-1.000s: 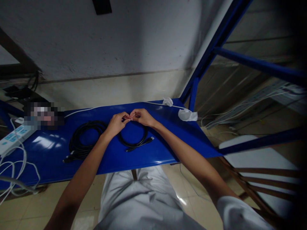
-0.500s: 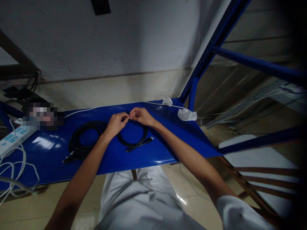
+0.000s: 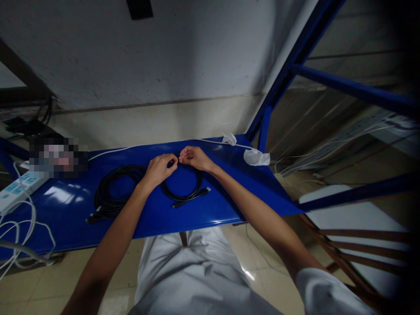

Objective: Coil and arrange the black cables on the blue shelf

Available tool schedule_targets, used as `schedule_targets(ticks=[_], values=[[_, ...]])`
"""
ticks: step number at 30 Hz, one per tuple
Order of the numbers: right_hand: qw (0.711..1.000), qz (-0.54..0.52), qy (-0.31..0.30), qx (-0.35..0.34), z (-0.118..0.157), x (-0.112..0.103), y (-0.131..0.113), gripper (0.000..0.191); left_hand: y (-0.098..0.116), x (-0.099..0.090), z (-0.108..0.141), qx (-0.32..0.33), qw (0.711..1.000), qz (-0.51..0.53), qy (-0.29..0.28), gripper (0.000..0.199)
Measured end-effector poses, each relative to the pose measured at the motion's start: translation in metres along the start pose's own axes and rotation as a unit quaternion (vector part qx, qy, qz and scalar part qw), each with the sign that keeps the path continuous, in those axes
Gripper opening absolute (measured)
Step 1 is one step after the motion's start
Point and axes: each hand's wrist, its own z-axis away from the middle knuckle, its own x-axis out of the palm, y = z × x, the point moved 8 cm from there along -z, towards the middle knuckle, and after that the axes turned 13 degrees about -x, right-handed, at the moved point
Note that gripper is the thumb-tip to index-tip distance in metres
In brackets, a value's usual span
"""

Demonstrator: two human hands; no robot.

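Over the blue table [image 3: 213,210], my left hand [image 3: 160,168] and my right hand [image 3: 194,158] meet almost tip to tip at the far side of a small coil of black cable [image 3: 201,179]. Thumb and fingers are pinched together on both. A tiny dark bit shows between the fingertips, too small to name. The far arc of that coil is hidden by the hands. Its two plug ends [image 3: 204,191] lie crossed at the near side, one with a pale tip. To the left, partly behind my left forearm, rests a larger coil of black cable [image 3: 99,190].
A white power strip [image 3: 19,186] and tangled white cords [image 3: 31,218] occupy the left end. Crumpled white pieces [image 3: 256,157] lie at the back right. A white cord [image 3: 131,148] runs along the wall side. Blue frame bars [image 3: 262,127] rise on the right, beside a chair [image 3: 354,218].
The fingertips of my two hands have drawn slightly apart, and my right fingers have straightened a little. Both coils lie as before.
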Motion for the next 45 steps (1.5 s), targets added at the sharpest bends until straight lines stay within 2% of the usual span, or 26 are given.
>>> schedule_targets(ticks=[6,12,14,24,27,30,34,37,39,41,45], values=[[0.999,0.001,0.036,0.012,-0.001,-0.004,0.002,0.028,0.006,0.011,0.002,0.039,0.996,0.038,-0.064,0.012],[0.997,-0.003,0.066,0.027,0.002,-0.001,0.001,0.030,-0.004,0.017,-0.003,0.007,0.996,0.075,-0.052,0.002],[0.997,-0.006,0.065,0.031,0.002,0.001,-0.001,0.030,-0.006,0.017,-0.004,0.000,0.995,0.092,-0.048,0.006],[1.000,-0.006,0.011,0.021,0.002,0.005,-0.009,0.021,-0.007,0.015,-0.005,-0.029,0.986,0.160,-0.044,0.014],[0.999,0.050,-0.015,-0.008,0.001,0.004,-0.018,0.016,-0.005,0.013,-0.005,-0.024,0.987,0.155,-0.043,0.007],[0.988,0.139,-0.055,-0.046,0.003,0.004,-0.037,0.016,-0.006,0.011,-0.007,-0.023,0.990,0.136,-0.040,0.008],[0.959,0.231,-0.111,-0.117,0.028,0.015,-0.079,0.034,-0.007,0.014,-0.006,-0.012,0.992,0.113,-0.050,0.009],[0.924,0.266,-0.228,-0.155,0.070,0.044,-0.106,0.049,-0.008,0.017,-0.004,-0.012,0.996,0.065,-0.053,0.011],[0.903,0.289,-0.284,-0.143,0.098,0.058,-0.112,0.050,-0.008,0.017,-0.002,-0.016,0.998,0.027,-0.047,0.010],[0.888,0.312,-0.312,-0.127,0.120,0.066,-0.112,0.046,-0.006,0.017,-0.001,-0.012,0.999,0.003,-0.046,0.008],[0.886,0.333,-0.295,-0.131,0.139,0.066,-0.108,0.031,-0.001,0.017,0.001,0.010,0.998,0.008,-0.065,0.006]])
